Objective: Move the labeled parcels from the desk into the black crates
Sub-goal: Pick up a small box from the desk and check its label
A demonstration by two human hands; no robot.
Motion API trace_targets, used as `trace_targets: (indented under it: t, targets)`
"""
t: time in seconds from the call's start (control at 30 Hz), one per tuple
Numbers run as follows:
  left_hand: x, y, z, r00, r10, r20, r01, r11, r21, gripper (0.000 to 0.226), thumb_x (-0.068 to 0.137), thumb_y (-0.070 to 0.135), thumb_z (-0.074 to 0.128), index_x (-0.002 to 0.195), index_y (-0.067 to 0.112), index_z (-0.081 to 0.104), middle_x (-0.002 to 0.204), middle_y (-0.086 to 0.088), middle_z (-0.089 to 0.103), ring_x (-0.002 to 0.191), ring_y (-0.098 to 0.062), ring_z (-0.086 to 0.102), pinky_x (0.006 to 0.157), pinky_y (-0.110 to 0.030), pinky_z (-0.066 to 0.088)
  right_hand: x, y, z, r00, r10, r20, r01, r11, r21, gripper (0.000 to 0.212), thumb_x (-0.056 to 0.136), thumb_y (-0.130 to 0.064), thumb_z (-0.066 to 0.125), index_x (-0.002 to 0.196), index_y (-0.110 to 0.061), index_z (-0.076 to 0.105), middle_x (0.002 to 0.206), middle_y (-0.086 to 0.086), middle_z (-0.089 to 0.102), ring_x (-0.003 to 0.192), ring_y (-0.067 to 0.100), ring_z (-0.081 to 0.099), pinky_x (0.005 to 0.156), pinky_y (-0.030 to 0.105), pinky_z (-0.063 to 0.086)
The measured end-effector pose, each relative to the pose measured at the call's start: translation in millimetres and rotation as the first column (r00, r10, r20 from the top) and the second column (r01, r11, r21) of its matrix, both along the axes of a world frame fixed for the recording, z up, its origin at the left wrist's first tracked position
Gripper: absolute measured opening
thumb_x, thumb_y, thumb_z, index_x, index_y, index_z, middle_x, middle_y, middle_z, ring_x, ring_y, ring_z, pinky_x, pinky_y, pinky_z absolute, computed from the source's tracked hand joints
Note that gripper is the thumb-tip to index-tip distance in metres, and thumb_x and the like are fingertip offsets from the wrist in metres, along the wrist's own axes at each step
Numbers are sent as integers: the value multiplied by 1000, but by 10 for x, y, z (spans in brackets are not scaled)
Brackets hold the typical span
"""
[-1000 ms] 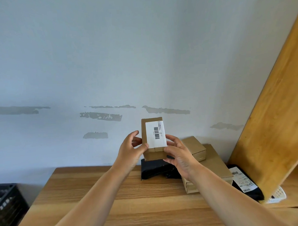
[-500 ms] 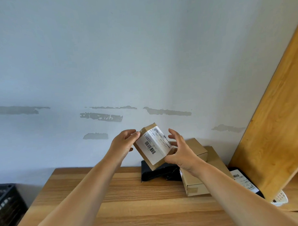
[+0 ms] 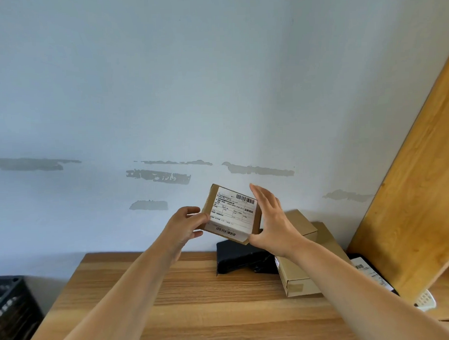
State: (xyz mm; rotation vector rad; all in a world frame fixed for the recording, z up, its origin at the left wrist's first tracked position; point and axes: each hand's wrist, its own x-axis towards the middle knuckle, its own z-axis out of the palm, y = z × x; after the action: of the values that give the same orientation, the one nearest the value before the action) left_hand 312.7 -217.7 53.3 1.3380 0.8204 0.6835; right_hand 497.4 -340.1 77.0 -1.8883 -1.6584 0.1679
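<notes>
A small cardboard parcel (image 3: 231,214) is held up in the air above the back of the wooden desk (image 3: 197,298), tilted so that its white shipping label (image 3: 232,215) with barcodes faces the person. The left hand (image 3: 183,226) grips it at the left edge, thumb on the front near the label and fingers curled round behind. The right hand (image 3: 272,220) lies against the parcel's right side with its fingers straight and spread, pointing up, and the thumb under the lower right corner; it steadies the box rather than clasping it. Both bare forearms reach up from the near edge of the desk. Below the raised parcel, on the desk against the pale wall (image 3: 165,95), lies a black soft package (image 3: 240,257), and just to its right a long flat cardboard box (image 3: 298,279) with a smaller cardboard box (image 3: 300,224) on top of it. Further right, a black bag with a white label (image 3: 369,273) lies partly under a leaning wooden board (image 3: 410,188). A bit of white plastic basket (image 3: 426,300) shows at the foot of that board. At the far left, lower than the desk top, stands a black crate (image 3: 12,309), well apart from the parcel.
</notes>
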Motion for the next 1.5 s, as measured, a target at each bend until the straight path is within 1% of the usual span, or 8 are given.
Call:
trace_targets:
  t: [0.1,0.23,0.4,0.7,0.97,1.23,1.4,1.5]
  targets:
    - [-140,37,-13,998,19,66,-19,1000,5,39,88,16,64,122,8,48,106,-10,69,104,-21,64,99,-39,49,-86,93,-61,970,-94,-224,90,996,-28,120,69,-38,83,152,-33,-3,155,-13,7,143,9,10,116,37,19]
    - [-375,110,-38,990,38,135,-40,999,11,44,77,22,71,116,16,51,105,-4,70,105,-19,64,98,-38,49,-255,169,-153,791,-87,-606,54,996,-73,105,74,-10,81,152,-30,14,148,-9,37,131,12,42,111,34,35]
    - [-677,244,-122,985,63,161,-63,998,-6,51,65,24,66,114,15,55,108,-1,69,106,-16,63,96,-39,50,-538,327,-303,693,-39,-720,-3,998,-57,77,75,-2,78,133,-39,43,129,-12,59,115,14,59,91,25,47]
    - [-1112,203,-333,986,118,116,-116,993,-23,40,76,15,63,115,13,59,112,-2,69,108,-17,62,89,-35,51,-909,403,-508,646,-17,-763,-42,997,-58,83,72,-1,80,139,-34,43,128,-11,60,111,15,63,103,43,47]
    - [-1230,-243,-386,973,208,103,-200,977,-80,35,85,25,67,117,13,56,113,-2,69,107,-18,64,94,-37,50,-959,167,-496,631,63,-773,-158,986,-48,85,74,0,78,140,-38,40,131,-13,56,114,14,60,80,22,52]
    - [-1634,-746,-561,893,443,77,-431,893,-133,33,86,17,67,116,7,56,107,-8,68,95,-20,65,87,-37,52,-1288,37,-698,661,55,-749,-298,935,-193,104,58,-20,85,145,-36,31,133,-10,55,119,12,56,100,40,49]
    - [-2256,-898,-601,857,512,55,-500,854,-143,42,85,20,67,122,5,52,110,-7,66,99,-19,65,90,-38,51,-1869,93,-736,697,119,-707,-386,893,-231,105,69,-12,84,151,-32,21,134,-14,50,116,10,55,98,36,49]
    - [-2707,-929,-616,833,551,58,-539,830,-143,43,87,20,66,125,6,51,114,-8,65,103,-19,64,86,-33,52,-2314,173,-739,700,182,-691,-447,866,-225,104,71,-6,81,151,-30,19,133,-14,49,111,8,57,85,25,53]
